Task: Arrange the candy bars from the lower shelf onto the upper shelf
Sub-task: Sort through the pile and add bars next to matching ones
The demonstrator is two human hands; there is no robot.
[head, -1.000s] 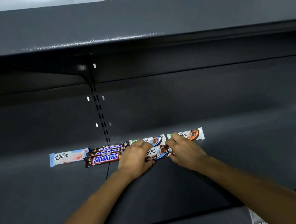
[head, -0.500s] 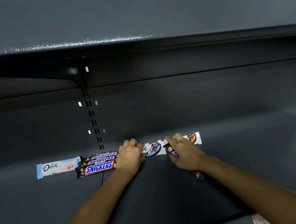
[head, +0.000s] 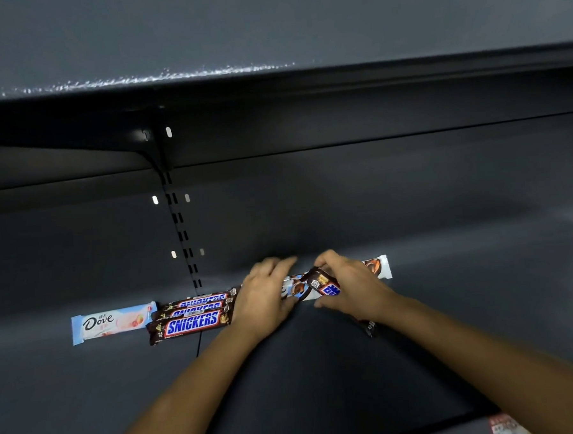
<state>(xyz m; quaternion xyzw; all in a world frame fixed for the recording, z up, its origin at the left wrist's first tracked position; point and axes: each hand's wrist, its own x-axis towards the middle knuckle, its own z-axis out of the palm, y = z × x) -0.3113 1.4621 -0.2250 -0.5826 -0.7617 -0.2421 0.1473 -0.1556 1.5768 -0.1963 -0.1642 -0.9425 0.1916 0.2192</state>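
Starting on the left, a pale blue shiny Dove candy bar (head: pixel 113 322) lies flat on the dark grey metal lower shelf (head: pixel 88 393). Just beside it on the R sit three long brown Snickers bars (head: pixel 192 323) in crinkly wrappers, side by side & touching, w/ big blue letters on top. The left hand (head: pixel 266 299) lies palm down over their R ends, fingers fairly straight, gripping nothing that I can see. A white Dove bar (head: pixel 297 287) peeks out btwn the 2 hands, mostly hidden by them. The right hand (head: pixel 353 288) has its fingers curled round another brown Snickers bar (head: pixel 325 284). That bar is tilted, one end up by the thumb, the other end poking out under the wrist. The hands are close but apart. Past the right hand, the end of a second white Dove bar (head: pixel 379 266) shows, w/ a zigzag edge. Up the back wall runs a thin metal strip w/ slots (head: pixel 179 222). The smooth grey upper shelf (head: pixel 269 35) sits above, its front lip scuffed. Bottom R corner: a bit of red-and-white paper (head: pixel 505 426), too blurry to read.
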